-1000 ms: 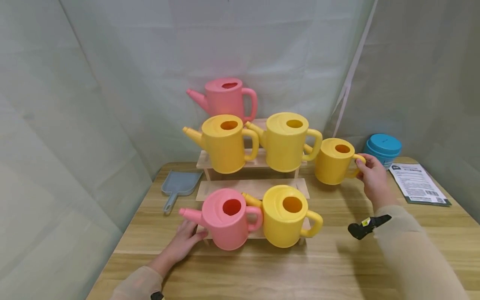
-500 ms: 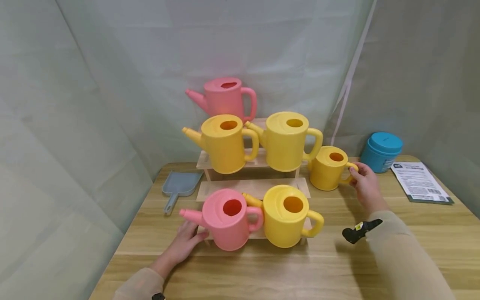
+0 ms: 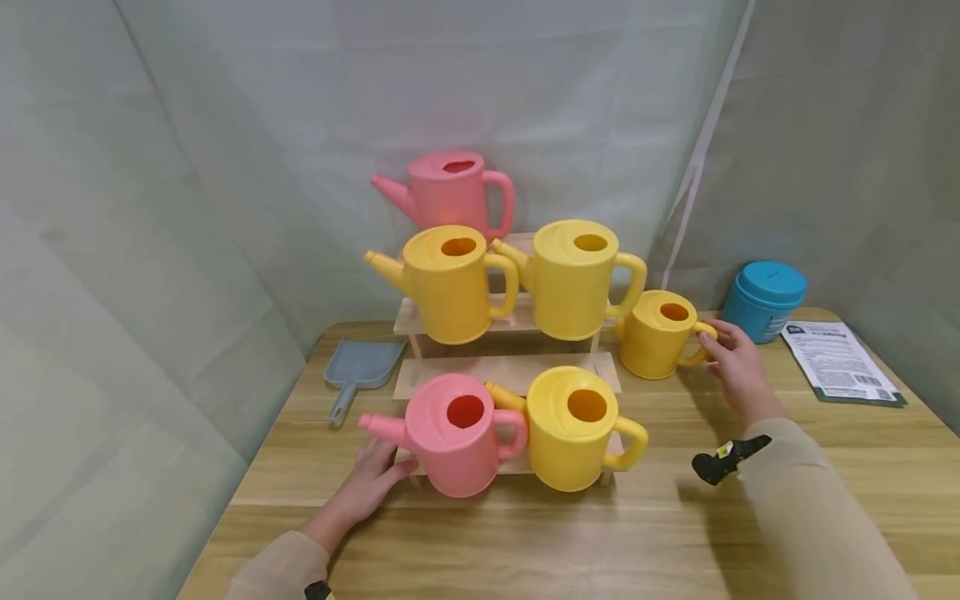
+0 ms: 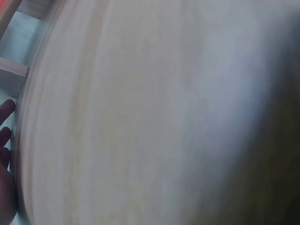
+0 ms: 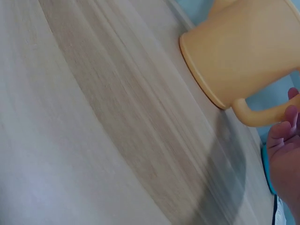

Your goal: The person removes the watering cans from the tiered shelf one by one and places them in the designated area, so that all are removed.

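Observation:
In the head view my right hand (image 3: pixel 738 367) holds the handle of a yellow watering can (image 3: pixel 651 340), which stands upright on the table right of a wooden stepped stand (image 3: pixel 506 377). The right wrist view shows fingertips (image 5: pixel 291 112) at that handle and the base of the can (image 5: pixel 243 51) down at the tabletop. My left hand (image 3: pixel 367 483) rests at the stand's lower left corner, thumb against its edge and the other fingers partly hidden. On the lowest step sit a pink watering can (image 3: pixel 450 450) and a yellow one (image 3: pixel 558 450).
Two more yellow cans (image 3: pixel 450 292) stand on a higher step, and another pink can (image 3: pixel 450 196) stands at the top. A grey dustpan (image 3: pixel 363 364) lies to the left. At the right are a blue tub (image 3: pixel 763 300) and a printed packet (image 3: pixel 842 362).
The right hand has brought the yellow can leftward and toward me, beside the stand; over the last half second it barely moves. The left hand stays in place.

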`<state>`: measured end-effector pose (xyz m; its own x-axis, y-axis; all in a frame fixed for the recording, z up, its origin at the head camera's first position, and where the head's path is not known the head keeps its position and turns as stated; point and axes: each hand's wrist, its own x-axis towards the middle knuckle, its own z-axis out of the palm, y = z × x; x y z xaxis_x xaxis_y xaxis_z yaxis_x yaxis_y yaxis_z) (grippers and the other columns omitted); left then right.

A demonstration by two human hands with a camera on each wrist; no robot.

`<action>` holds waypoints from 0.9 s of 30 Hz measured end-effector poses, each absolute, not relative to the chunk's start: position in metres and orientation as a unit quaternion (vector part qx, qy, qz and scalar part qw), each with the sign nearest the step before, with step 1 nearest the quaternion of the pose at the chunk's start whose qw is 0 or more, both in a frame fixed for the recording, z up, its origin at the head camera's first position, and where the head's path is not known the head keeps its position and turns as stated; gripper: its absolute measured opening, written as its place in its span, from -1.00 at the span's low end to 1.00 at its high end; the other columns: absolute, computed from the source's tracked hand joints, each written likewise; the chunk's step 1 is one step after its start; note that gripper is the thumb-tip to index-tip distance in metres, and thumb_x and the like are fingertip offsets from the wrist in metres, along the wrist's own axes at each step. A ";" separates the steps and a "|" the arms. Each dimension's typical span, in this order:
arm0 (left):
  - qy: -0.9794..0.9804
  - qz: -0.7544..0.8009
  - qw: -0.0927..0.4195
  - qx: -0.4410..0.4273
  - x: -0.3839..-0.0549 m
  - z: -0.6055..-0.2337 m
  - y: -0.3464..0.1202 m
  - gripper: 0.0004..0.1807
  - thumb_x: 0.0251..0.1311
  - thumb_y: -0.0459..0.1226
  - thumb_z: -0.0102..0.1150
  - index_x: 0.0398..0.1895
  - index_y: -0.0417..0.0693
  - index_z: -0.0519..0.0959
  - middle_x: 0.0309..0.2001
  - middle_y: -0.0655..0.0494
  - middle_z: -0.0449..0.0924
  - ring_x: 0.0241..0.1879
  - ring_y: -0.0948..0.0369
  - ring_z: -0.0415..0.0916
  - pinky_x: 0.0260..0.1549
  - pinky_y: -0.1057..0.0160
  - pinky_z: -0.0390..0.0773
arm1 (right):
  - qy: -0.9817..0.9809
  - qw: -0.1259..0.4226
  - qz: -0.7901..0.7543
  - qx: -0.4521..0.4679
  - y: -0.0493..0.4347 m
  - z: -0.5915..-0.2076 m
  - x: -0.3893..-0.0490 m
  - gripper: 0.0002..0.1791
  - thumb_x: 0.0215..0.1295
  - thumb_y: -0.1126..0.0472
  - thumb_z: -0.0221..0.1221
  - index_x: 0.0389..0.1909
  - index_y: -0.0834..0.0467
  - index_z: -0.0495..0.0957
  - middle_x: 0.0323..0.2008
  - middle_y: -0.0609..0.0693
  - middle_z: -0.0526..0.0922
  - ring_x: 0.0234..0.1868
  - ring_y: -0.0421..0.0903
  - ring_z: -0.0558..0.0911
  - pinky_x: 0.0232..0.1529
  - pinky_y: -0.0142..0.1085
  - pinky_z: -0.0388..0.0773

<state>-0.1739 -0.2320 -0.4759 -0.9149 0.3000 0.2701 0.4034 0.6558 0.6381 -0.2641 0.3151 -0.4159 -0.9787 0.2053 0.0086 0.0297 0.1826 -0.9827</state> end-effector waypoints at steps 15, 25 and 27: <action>-0.907 -0.366 0.067 -0.200 -0.175 -0.474 -0.231 -0.40 0.20 -0.15 0.10 0.32 -0.07 0.28 0.31 -0.26 0.20 0.30 -0.20 0.05 0.09 -0.34 -0.05 | -0.810 0.117 0.570 -0.073 0.317 -0.343 -0.277 -0.31 0.30 -0.15 0.02 0.41 -0.02 0.15 0.18 -0.03 0.37 -0.20 -0.23 0.41 -0.34 -0.47 0.43; -0.906 -0.370 0.064 -0.196 -0.173 -0.473 -0.231 -0.39 0.18 -0.16 0.10 0.31 -0.09 0.29 0.31 -0.28 0.20 0.30 -0.22 0.04 0.10 -0.35 -0.05 | -0.792 0.102 0.602 -0.010 0.276 -0.270 -0.294 -0.30 0.24 -0.11 0.10 0.39 -0.08 0.17 0.30 0.10 0.29 -0.10 -0.25 0.50 -0.29 -0.53 0.49; -0.906 -0.370 0.064 -0.196 -0.174 -0.473 -0.232 -0.39 0.19 -0.16 0.10 0.32 -0.09 0.28 0.31 -0.27 0.20 0.30 -0.21 0.04 0.09 -0.35 -0.04 | -0.797 0.100 0.596 0.000 0.268 -0.259 -0.298 -0.30 0.22 -0.13 0.11 0.38 -0.08 0.18 0.29 0.10 0.31 -0.09 -0.23 0.51 -0.28 -0.53 0.50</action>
<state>-0.1738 -0.2321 -0.4728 -0.9146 0.3083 0.2616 0.4033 0.6485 0.6456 -0.2976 0.2680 -0.2585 -0.9801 0.1182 0.1594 -0.1194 0.2905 -0.9494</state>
